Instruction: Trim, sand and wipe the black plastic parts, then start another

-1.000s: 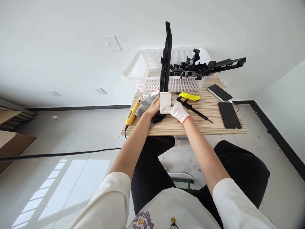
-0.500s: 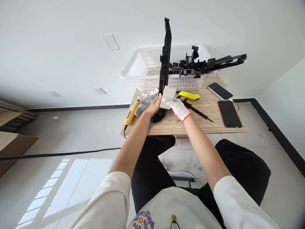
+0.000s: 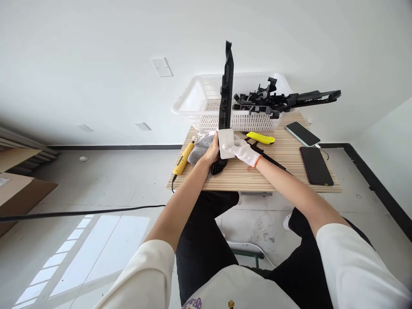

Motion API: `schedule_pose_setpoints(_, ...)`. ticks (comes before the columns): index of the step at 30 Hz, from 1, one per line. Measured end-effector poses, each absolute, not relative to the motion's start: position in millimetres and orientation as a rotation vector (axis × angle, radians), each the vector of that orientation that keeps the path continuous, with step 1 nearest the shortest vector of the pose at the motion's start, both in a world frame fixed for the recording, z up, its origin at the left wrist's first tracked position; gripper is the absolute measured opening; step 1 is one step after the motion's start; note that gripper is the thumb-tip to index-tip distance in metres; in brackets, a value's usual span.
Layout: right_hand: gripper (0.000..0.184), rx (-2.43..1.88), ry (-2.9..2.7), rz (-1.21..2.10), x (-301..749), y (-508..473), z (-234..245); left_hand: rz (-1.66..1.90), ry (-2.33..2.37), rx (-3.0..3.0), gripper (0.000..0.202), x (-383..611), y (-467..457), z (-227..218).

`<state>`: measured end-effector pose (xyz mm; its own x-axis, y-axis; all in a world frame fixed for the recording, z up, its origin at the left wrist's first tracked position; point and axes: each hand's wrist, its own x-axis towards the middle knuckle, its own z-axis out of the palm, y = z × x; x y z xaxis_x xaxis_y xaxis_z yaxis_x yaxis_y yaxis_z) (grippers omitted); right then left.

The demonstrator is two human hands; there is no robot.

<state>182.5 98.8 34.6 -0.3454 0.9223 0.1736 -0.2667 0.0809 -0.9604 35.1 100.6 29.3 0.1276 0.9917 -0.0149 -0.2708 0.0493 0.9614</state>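
Note:
My bare left hand (image 3: 212,150) is wrapped round the lower part of a long black plastic trim piece (image 3: 226,90), which stands nearly upright above the table. In a white knit glove with an orange cuff, my right hand (image 3: 242,151) grips a flat white rectangular pad (image 3: 226,143). The pad lies across the front of the trim piece and hides part of it; whether they touch I cannot tell. A grey cloth (image 3: 200,148) is beside my left hand. Just beyond my right hand are a yellow utility knife (image 3: 260,137) and a black caliper-like tool (image 3: 273,161), partly covered by that hand.
A white plastic basket (image 3: 189,101) holding several black plastic parts (image 3: 270,101) stands at the table's back, one part jutting right. A corded yellow power tool (image 3: 183,159) lies left on the striped table (image 3: 238,182). Two phones (image 3: 302,134) lie right. A black cable (image 3: 96,212) crosses left.
The white pad has turned from tilted to nearly upright and shifted slightly left against the trim piece. My right forearm has swung outward. The whole view has shifted a little.

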Motion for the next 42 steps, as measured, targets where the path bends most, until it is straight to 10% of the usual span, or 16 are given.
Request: schedule_pose_setpoints(42, 0.044, -0.739, -1.562, 1.43, 188, 115, 38, 1.206, 1.124, 1.117, 0.078, 40, 99, 35)
